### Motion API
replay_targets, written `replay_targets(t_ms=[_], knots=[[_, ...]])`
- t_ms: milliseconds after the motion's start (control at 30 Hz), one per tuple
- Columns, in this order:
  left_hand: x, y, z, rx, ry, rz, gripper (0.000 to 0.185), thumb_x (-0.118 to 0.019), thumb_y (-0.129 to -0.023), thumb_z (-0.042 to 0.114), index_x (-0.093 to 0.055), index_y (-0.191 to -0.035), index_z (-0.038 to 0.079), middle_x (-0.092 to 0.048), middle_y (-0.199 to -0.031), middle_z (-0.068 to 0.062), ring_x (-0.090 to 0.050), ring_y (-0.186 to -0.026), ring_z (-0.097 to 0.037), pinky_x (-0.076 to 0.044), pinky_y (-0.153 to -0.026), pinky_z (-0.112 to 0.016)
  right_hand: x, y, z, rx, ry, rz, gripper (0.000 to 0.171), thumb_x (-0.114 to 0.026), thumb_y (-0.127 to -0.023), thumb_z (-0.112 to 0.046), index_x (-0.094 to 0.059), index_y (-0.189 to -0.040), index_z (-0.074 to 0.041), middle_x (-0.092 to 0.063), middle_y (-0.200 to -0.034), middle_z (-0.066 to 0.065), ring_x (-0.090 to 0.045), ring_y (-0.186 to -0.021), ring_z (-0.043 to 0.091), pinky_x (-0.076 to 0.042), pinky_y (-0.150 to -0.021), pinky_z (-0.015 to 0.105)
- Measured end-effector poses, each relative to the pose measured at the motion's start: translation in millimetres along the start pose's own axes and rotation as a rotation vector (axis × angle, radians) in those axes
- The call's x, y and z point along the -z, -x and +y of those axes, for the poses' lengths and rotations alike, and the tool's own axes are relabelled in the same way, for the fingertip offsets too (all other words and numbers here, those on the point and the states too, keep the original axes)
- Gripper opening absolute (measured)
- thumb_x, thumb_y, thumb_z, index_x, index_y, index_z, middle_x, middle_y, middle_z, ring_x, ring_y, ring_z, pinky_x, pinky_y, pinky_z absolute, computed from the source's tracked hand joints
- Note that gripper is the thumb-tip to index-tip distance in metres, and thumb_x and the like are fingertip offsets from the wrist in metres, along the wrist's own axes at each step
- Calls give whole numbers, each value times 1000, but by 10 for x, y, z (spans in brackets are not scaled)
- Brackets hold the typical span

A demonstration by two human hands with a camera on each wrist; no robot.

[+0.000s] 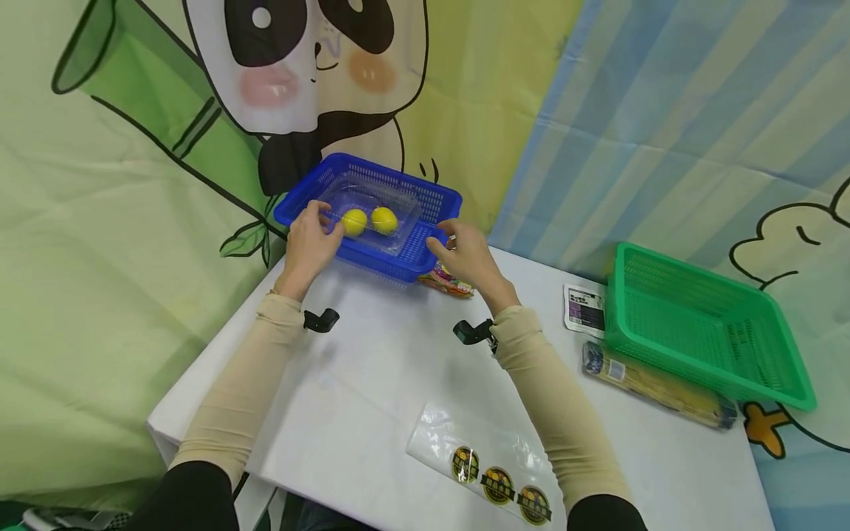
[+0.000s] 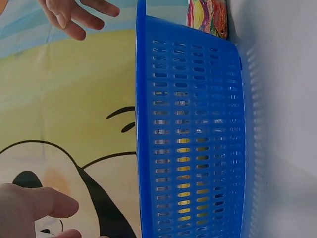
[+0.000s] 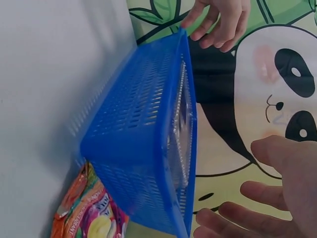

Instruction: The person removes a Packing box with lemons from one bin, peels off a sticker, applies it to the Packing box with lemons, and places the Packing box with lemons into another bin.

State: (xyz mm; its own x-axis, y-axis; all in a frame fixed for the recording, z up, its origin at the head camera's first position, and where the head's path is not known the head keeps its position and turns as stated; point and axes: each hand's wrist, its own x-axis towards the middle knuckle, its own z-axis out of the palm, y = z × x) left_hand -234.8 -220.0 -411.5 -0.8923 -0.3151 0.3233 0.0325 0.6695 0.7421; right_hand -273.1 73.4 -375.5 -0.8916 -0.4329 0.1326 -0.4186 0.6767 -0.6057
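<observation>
A blue basket (image 1: pixel 372 258) stands at the back left of the table. Inside it lies a clear plastic box (image 1: pixel 412 210) with two yellow lemons (image 1: pixel 384 220); whether the box has a lid on, I cannot tell. My left hand (image 1: pixel 310 243) is over the basket's left side, thumb and fingers loosely bent and apart, near the box. Over the right end hovers my right hand (image 1: pixel 470 254), its fingers spread in the right wrist view and holding nothing. Partly behind the basket's right corner lies a colourful packet (image 3: pixel 94 210).
A green basket (image 1: pixel 697 369) stands on the right. Beside it lie a pack of what looks like dry noodles (image 1: pixel 657 383) and a small white-and-purple packet (image 1: pixel 584 310). A clear plastic bag with round stickers (image 1: pixel 478 450) lies at the front edge. Printed curtains (image 1: pixel 465 96) hang behind.
</observation>
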Motion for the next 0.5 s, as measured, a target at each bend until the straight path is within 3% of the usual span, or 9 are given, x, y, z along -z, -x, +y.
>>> replay_targets(t_ms=[233, 500], knots=[[2, -53, -28, 16, -2, -35, 49, -62, -99, 24, -54, -142, 0, -62, -122, -24, -61, -106, -40, -51, -89, -57, -103, -99, -35, -30, 36, -4, 51, -60, -106, -37, -56, -145, -5, -63, -135, 16, -63, -116, 29, -55, -97, 43], [-32, -159, -69, 63, -42, -76, 58, -63, -99, 26, -46, -149, 2, -46, -146, -28, -48, -134, -47, -43, -110, -61, -197, -229, -94, -33, 81, -9, 52, -58, -106, -38, -55, -146, -5, -61, -120, 13, -56, -104, 25, -51, -89, 40]])
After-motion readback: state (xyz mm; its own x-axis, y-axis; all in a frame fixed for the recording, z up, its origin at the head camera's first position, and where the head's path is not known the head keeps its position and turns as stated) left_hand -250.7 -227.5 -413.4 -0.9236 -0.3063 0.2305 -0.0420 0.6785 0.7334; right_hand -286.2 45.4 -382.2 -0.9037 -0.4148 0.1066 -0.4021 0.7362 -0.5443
